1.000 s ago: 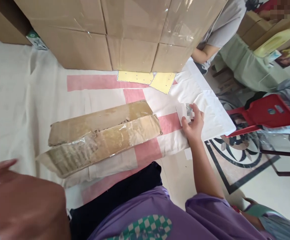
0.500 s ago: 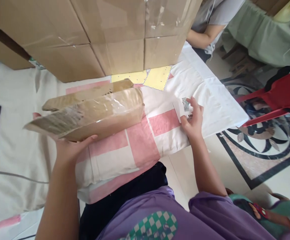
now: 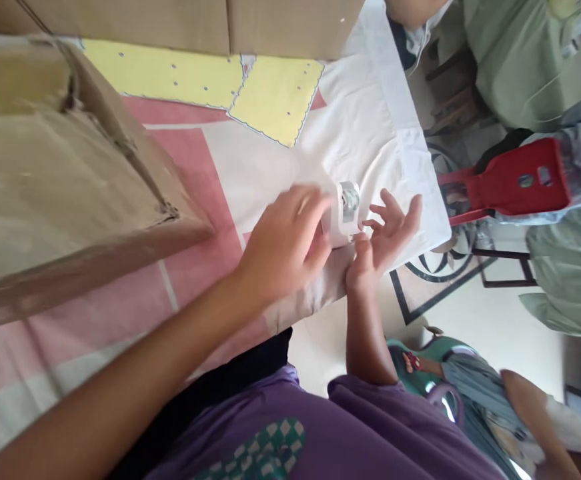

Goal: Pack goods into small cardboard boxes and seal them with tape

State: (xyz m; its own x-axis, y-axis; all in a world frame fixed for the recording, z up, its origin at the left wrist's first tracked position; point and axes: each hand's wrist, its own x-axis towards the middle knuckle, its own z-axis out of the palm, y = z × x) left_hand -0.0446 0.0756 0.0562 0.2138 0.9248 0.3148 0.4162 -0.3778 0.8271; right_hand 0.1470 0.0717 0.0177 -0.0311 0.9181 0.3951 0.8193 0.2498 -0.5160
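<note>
One small white package (image 3: pixel 341 223) sits right between the hands. Left hand (image 3: pixel 290 240) is curled up against it, can't tell if it's gripping; right hand (image 3: pixel 387 230) is spread loose just beside. Half a second ago the left was on that cardboard box (image 3: pixel 45 187), now off to its left.

A small white object (image 3: pixel 339 230) with rounded corners surrounds a shiny grey-green part. It lies near the edge of the cloth-covered counter (image 3: pixel 370 137), between the left hand (image 3: pixel 285 243) and right hand (image 3: pixel 386 233).
</note>
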